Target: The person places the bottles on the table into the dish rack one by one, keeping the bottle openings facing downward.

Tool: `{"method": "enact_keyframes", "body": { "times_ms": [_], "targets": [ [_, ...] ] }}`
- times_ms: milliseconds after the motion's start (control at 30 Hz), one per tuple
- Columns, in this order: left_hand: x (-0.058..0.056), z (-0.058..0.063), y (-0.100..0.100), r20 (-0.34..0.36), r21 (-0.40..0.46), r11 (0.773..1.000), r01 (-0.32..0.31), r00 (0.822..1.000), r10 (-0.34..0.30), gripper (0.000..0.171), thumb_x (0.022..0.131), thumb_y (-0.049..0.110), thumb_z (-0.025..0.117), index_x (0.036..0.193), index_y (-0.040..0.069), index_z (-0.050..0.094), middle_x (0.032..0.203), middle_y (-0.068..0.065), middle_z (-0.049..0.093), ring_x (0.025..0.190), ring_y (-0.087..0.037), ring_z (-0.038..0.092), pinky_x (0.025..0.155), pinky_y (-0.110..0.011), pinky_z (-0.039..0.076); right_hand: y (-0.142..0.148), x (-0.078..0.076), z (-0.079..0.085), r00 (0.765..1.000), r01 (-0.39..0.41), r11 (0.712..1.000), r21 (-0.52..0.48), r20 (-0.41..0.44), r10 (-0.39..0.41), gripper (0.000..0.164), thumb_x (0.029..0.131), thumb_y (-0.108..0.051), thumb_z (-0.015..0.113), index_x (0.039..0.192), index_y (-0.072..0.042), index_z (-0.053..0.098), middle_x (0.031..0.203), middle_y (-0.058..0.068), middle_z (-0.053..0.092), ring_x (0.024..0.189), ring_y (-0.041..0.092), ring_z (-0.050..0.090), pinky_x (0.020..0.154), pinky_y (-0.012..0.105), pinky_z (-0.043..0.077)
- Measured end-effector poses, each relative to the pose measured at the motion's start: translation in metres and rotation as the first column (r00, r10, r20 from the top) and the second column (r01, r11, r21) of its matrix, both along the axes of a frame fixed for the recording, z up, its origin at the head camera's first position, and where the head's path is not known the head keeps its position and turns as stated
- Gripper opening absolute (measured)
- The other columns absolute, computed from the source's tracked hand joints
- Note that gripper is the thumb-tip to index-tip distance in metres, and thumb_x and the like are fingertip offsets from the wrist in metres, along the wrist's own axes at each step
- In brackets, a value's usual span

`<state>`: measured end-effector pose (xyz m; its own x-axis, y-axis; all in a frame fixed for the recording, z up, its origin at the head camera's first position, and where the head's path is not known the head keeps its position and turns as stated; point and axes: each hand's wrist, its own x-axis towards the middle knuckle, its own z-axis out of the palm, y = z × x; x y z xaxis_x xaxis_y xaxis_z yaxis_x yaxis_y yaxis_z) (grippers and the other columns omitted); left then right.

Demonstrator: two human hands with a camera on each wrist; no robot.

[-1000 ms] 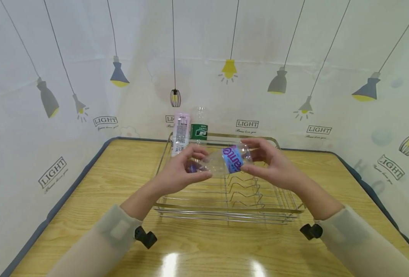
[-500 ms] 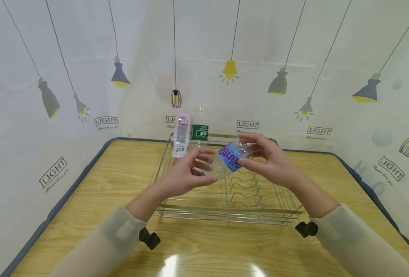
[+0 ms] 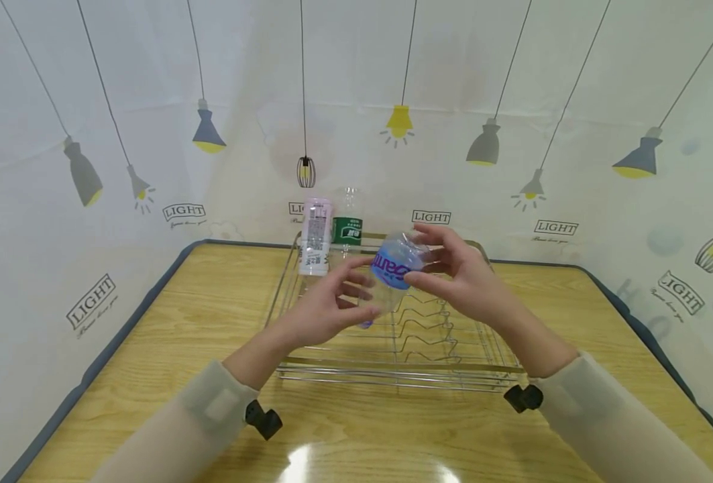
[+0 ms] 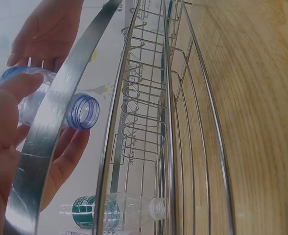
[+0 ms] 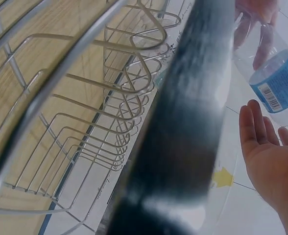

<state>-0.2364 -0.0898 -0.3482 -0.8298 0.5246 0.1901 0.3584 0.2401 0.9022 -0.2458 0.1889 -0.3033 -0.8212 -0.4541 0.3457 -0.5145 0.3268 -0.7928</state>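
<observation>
A clear plastic bottle (image 3: 391, 266) with a blue-and-purple label is held tilted, base up and neck down, above a wire dish rack (image 3: 428, 365). My left hand (image 3: 326, 305) holds it around the neck end; in the left wrist view the left thumb (image 4: 29, 83) lies across the bottle and the uncapped threaded mouth (image 4: 87, 112) pokes out past the fingers. Beside the base is my right hand (image 3: 461, 275), thumb along the label's edge. Its fingers (image 5: 259, 127) look straight in the right wrist view; whether they touch the bottle cannot be told.
A green-labelled bottle (image 3: 348, 230) and a pink-and-white container (image 3: 316, 235) stand side by side at the rack's rear left. The rack has wavy wire dividers (image 3: 425, 329) and sits on a wooden table (image 3: 211, 308). A lamp-print cloth (image 3: 356, 80) hangs behind.
From nearly horizontal, the bottle has swung base up, neck down. My right hand has shifted up and left with the base; the left hand has moved slightly right.
</observation>
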Motion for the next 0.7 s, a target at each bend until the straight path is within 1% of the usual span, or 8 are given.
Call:
{"method": "enact_keyframes", "body": {
  "times_ms": [100,200,333,433,567,700],
  "targets": [
    [0.000,-0.001,0.000,0.020,0.018,1.000,-0.003,1.000,0.003,0.077,0.105,0.021,0.078,0.168,0.030,0.035,0.147,-0.013,0.059,0.131,-0.031,0.068,0.107,-0.043,0.062,-0.003,0.000,-0.003,1.000,-0.022,1.000,-0.021,0.016,0.023,0.077,0.103,-0.003,0.075,0.168,-0.014,0.036,0.153,0.021,0.056,0.124,0.037,0.069,0.097,0.023,0.063],
    [0.001,-0.001,0.000,0.042,0.034,0.999,-0.002,0.999,0.000,0.079,0.106,0.022,0.076,0.170,0.030,0.031,0.150,-0.014,0.058,0.131,-0.032,0.069,0.106,-0.044,0.063,-0.006,-0.001,-0.007,0.999,-0.033,0.999,-0.030,0.031,0.034,0.081,0.102,-0.002,0.076,0.170,-0.016,0.032,0.152,0.021,0.054,0.126,0.037,0.069,0.100,0.022,0.061],
    [0.003,0.000,0.001,0.072,0.052,0.999,0.009,0.997,-0.013,0.079,0.108,0.022,0.073,0.171,0.028,0.026,0.152,-0.016,0.056,0.133,-0.035,0.068,0.106,-0.045,0.063,-0.011,0.000,-0.009,0.997,-0.047,0.998,-0.042,0.059,0.050,0.086,0.103,-0.004,0.075,0.172,-0.019,0.026,0.155,0.020,0.052,0.132,0.039,0.067,0.102,0.023,0.061],
    [0.003,0.000,0.003,0.094,0.066,0.998,0.015,0.995,-0.021,0.079,0.109,0.022,0.070,0.171,0.026,0.022,0.153,-0.018,0.054,0.134,-0.039,0.067,0.106,-0.049,0.063,-0.015,0.000,-0.009,0.996,-0.046,0.998,-0.043,0.077,0.050,0.089,0.103,-0.005,0.076,0.173,-0.018,0.021,0.158,0.019,0.050,0.136,0.040,0.066,0.103,0.024,0.061],
    [0.003,-0.001,0.004,0.113,0.083,0.996,0.013,0.993,-0.023,0.079,0.110,0.022,0.068,0.171,0.025,0.018,0.155,-0.019,0.053,0.135,-0.040,0.066,0.109,-0.052,0.061,-0.019,0.000,-0.010,0.996,-0.031,0.999,-0.028,0.081,0.033,0.092,0.102,-0.007,0.078,0.173,-0.019,0.020,0.159,0.017,0.051,0.135,0.037,0.067,0.106,0.026,0.060],
    [0.003,-0.001,0.005,0.111,0.091,0.996,0.019,0.993,-0.029,0.079,0.110,0.022,0.068,0.171,0.025,0.017,0.156,-0.022,0.052,0.134,-0.038,0.067,0.107,-0.049,0.062,-0.023,0.000,-0.011,0.996,-0.021,0.999,-0.024,0.086,0.023,0.092,0.102,-0.008,0.079,0.172,-0.019,0.021,0.157,0.016,0.054,0.132,0.036,0.068,0.106,0.027,0.061]
  ]
}}
